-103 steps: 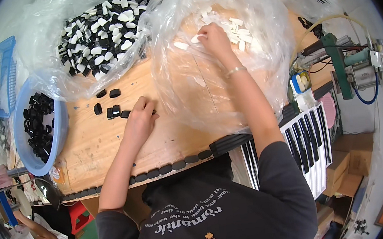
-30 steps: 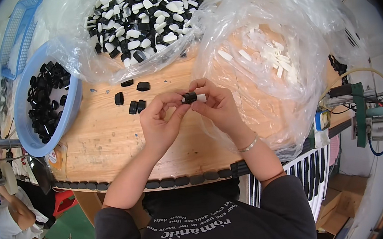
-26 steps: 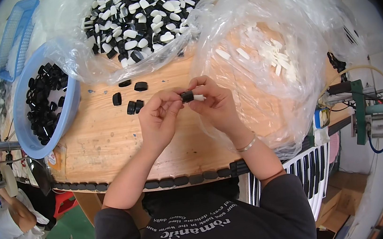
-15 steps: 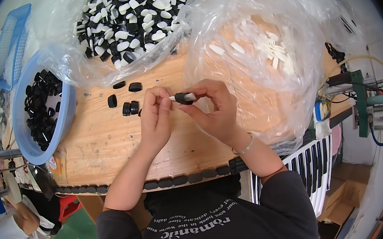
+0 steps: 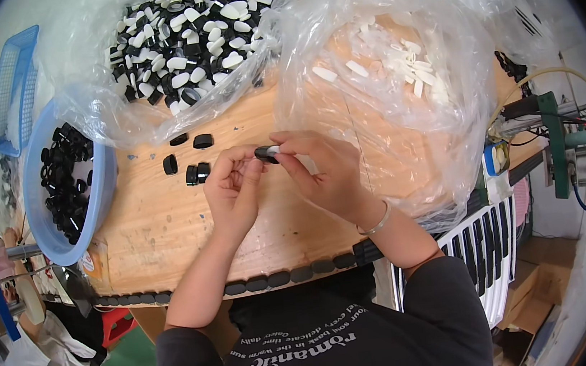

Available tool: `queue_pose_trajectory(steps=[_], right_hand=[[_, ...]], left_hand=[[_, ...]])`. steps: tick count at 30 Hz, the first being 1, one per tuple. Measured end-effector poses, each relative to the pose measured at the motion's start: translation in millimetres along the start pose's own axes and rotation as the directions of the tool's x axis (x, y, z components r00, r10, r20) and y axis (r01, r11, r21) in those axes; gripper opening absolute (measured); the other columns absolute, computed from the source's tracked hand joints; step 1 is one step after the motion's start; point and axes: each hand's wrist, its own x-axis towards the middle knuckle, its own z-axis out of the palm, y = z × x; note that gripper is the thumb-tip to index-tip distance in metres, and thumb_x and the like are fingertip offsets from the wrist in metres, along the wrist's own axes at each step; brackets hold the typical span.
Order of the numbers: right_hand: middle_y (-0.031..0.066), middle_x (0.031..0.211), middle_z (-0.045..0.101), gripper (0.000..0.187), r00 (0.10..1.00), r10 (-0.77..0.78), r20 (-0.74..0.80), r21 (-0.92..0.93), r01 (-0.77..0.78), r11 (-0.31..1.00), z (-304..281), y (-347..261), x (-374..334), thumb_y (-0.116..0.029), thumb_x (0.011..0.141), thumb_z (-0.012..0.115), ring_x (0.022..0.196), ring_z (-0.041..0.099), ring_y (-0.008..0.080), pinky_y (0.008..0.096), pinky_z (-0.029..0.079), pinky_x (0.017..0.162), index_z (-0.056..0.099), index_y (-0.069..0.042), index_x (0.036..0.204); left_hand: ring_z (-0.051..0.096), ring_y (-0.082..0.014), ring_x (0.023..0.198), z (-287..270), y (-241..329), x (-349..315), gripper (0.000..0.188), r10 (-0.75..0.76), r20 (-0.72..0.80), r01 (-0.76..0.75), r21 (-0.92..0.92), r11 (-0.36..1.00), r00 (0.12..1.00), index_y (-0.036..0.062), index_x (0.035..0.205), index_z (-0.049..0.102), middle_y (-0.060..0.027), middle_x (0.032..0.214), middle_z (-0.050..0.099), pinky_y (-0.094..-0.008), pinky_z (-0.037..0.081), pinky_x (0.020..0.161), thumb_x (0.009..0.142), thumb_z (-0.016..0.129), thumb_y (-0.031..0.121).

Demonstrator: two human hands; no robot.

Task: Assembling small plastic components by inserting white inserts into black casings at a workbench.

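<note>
Basin (image 5: 107,186) left of left hand (image 5: 233,193); bag (image 5: 451,179) right.

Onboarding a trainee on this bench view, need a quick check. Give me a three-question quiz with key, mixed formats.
1. Open: What do the left hand and right hand hold between them?
2. True or false: The light blue tub is to the left of the left hand.
3. Multiple choice: What lies within the clear plastic on the right?
A) red blocks
B) white pieces
C) green rings

Key:
1. A small black part, with white showing at its right end.
2. True.
3. B.
</note>
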Motion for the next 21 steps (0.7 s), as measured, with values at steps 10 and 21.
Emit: queue_pose_trajectory(steps=[10, 21], right_hand=[[0.0162, 0.109, 0.066, 0.017, 0.988, 0.150, 0.047, 0.240, -0.157, 0.958, -2, -3, 0, 0.003, 0.080, 0.068, 0.097, 0.066, 0.0212, 0.0296, 0.051, 0.082, 0.060, -0.001, 0.094], [0.0117, 0.106, 0.063, 0.021, 0.911, 0.291, 0.293, 0.471, -0.402, 0.785, -4, 8, -1, 0.006, 0.077, 0.071, 0.096, 0.061, 0.0153, 0.0279, 0.049, 0.082, 0.059, -0.001, 0.092]], left_hand=[[0.060, -0.0102, 0.084, -3, -4, 1, 0.006, 0.083, -0.060, -0.082, 0.018, 0.996, 0.995, -0.0008, 0.093, 0.057, -0.0086, 0.101, 0.063, -0.0222, 0.049, 0.076, 0.088, 0.061, -0.002], [0.057, -0.0105, 0.085, 0, 3, 5, 0.008, 0.067, 0.092, -0.064, -0.037, 0.997, 0.994, -0.0029, 0.095, 0.056, -0.0071, 0.094, 0.061, -0.0219, 0.046, 0.077, 0.088, 0.057, -0.007]])
